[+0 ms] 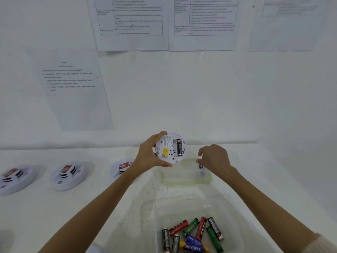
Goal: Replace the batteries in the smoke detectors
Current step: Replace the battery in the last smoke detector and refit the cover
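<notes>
Holds a smoke detector (170, 147) up off the counter (91, 207) in the left hand (147, 156), fingers and thumb clamped round its rim, back face toward the camera. Shows an open battery bay on that face, one black battery (179, 147) seated in it, a yellow sticker (165, 151) on the same face. Poises the right hand (215, 158) just right of the detector, fingers curled downward over a blue battery (201, 168) standing on end; cannot tell whether pinched or let go, too blurred there. Below and right of the detector: a clear tub with a green rim (186, 182), the blue battery over or inside it. Well below the detector, nearest the camera: a second clear tub (158, 212) with a loose heap of batteries (193, 232) in black, red, green and blue. Left of the detector, on the counter: a row of three more detectors (68, 175), the nearest partly hidden by the left forearm. Above the detector, on the wall: printed sheets (131, 24), text unreadable.
</notes>
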